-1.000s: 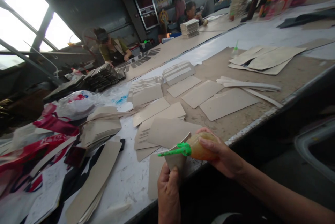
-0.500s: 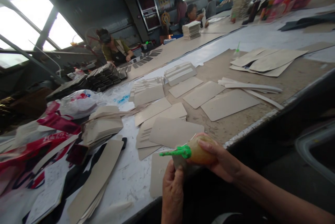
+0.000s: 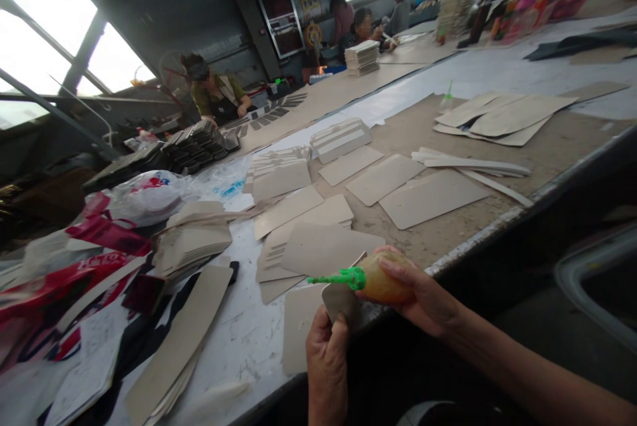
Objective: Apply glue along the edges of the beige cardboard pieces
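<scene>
My right hand (image 3: 411,283) is wrapped round a yellowish squeeze glue bottle (image 3: 385,278) with a green nozzle (image 3: 338,278) pointing left. Below that nozzle, my left hand (image 3: 326,340) pinches a small grey card piece (image 3: 341,303) between thumb and fingers. The card is tilted, and part of it lies behind the bottle. Just beyond my hands, a large grey board panel (image 3: 326,247) rests on a fanned stack of similar panels (image 3: 271,267). Another pale panel (image 3: 296,326) lies at the table's near edge, partly covered by my left hand.
Single panels (image 3: 385,180) and pale strips (image 3: 478,164) are spread across the table. Long curved board pieces (image 3: 182,340), an open notebook (image 3: 89,363) and red bags (image 3: 54,286) lie left. A second green-tipped bottle (image 3: 446,99) stands farther back. A co-worker (image 3: 216,91) sits across the table.
The bottle's nozzle has shifted slightly up, and more of the card in my left hand shows beneath it. Both hands keep their hold.
</scene>
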A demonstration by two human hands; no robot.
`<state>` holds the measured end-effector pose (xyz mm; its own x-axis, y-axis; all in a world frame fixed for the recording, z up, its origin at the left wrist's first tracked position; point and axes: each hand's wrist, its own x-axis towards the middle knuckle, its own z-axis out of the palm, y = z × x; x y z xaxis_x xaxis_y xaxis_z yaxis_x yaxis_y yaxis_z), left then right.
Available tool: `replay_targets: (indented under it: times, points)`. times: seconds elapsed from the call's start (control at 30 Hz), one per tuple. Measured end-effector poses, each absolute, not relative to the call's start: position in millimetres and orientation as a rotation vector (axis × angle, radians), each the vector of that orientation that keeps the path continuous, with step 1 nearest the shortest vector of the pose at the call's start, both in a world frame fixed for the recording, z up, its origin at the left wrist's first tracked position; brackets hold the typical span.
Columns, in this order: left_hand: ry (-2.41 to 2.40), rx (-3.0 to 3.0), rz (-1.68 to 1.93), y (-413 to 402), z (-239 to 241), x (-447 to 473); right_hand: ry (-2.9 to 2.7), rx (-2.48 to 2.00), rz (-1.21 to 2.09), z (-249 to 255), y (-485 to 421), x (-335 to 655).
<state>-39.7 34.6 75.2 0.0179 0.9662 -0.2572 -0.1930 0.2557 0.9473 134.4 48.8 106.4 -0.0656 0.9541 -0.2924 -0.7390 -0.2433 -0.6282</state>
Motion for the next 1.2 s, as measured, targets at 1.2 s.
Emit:
replay_targets:
  times: [1.2]
  points:
    - [1.385,0.968,1.103,40.7,58.0,-41.4,-0.085,-0.657,1.782,96.6,60.2,126.5]
